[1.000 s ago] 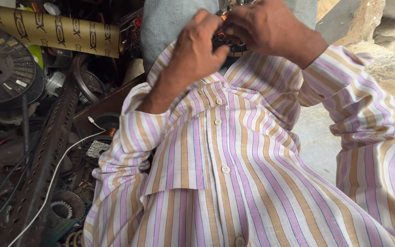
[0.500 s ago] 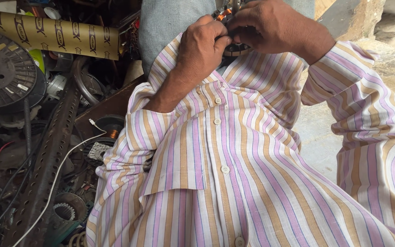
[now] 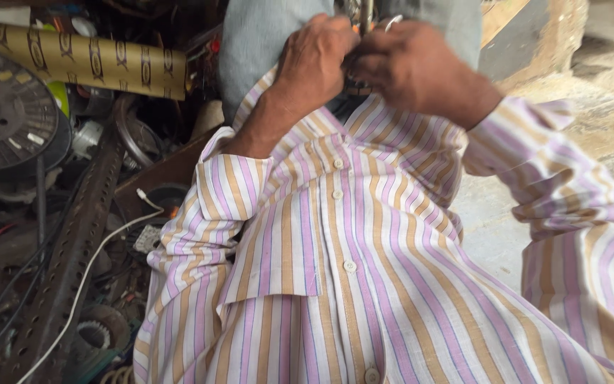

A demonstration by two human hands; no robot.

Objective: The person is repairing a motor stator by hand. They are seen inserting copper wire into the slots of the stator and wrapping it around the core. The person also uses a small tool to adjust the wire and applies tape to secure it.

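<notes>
Two hands up top, one small dark part (image 3: 355, 84) pinched between them. Left hand (image 3: 314, 60) is curled round its left side, right hand (image 3: 413, 67) grips the right. One cardboard tube (image 3: 87, 60), one metal disc (image 3: 5, 110) sit left.

A long cardboard tube (image 3: 87, 60) lies slanted across the upper left of the clutter, tan-yellow with dark printed marks repeated along its length. Just beneath its left part a small patch of bright green packaging (image 3: 58, 96) shows, mostly hidden. No signs or screens are in view.
</notes>
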